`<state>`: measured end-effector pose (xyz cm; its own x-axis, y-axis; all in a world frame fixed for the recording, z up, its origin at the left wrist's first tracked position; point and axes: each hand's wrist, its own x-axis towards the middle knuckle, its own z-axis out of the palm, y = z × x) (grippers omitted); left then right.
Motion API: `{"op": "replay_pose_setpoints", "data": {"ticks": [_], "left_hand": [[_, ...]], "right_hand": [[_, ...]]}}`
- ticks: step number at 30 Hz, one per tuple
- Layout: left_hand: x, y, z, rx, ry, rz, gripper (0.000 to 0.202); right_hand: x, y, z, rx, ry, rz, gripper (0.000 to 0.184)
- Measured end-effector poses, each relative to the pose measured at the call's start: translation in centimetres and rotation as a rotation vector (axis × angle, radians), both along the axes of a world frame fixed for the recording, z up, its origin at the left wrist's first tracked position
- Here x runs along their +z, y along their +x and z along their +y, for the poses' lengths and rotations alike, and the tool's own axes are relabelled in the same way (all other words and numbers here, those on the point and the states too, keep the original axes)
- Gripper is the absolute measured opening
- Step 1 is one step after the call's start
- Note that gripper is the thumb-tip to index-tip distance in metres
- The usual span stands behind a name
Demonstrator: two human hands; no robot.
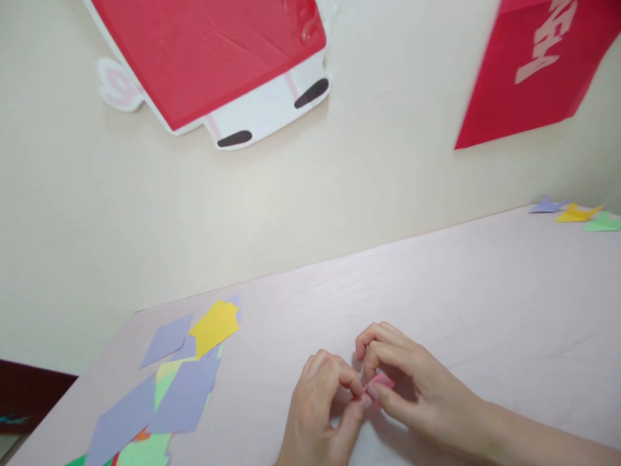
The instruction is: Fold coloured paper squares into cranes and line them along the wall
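A small folded piece of pink paper (384,379) is between my two hands, just above the pale table. My left hand (324,402) pinches its left end between thumb and forefinger. From the other side my right hand (412,382) grips the paper with thumb and fingers, its other fingers curled. The fingertips of both hands nearly meet and cover much of the paper, so its full shape is hidden.
Loose purple sheets (187,395), a yellow piece (216,327) and green paper (145,450) lie on the table (272,336) at left. Folded purple, yellow (577,213) and green shapes sit far right. Red hangings (538,77) are on the wall.
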<state>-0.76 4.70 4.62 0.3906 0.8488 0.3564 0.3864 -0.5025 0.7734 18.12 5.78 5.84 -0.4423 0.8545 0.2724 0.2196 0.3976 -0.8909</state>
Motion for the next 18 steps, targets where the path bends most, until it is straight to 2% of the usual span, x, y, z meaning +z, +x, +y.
{"op": "replay_pose_setpoints", "data": {"ticks": [6,9,13,18], "left_hand": [[0.6,0.7,0.3,0.036,-0.244,-0.129,0.011],[1.4,0.9,0.8,0.045,-0.299,-0.114,0.009],[1.9,1.1,1.5,0.031,-0.245,0.096,0.012],[1.1,1.2,1.8,-0.025,-0.047,0.4,0.02]], "right_hand": [[0.0,1.2,0.7,-0.054,0.046,-0.047,0.009],[0.1,1.8,1.1,-0.084,0.063,-0.09,0.013],[0.2,1.9,1.4,-0.107,0.088,-0.215,0.019],[-0.1,1.8,1.2,-0.165,0.16,-0.399,0.017]]}}
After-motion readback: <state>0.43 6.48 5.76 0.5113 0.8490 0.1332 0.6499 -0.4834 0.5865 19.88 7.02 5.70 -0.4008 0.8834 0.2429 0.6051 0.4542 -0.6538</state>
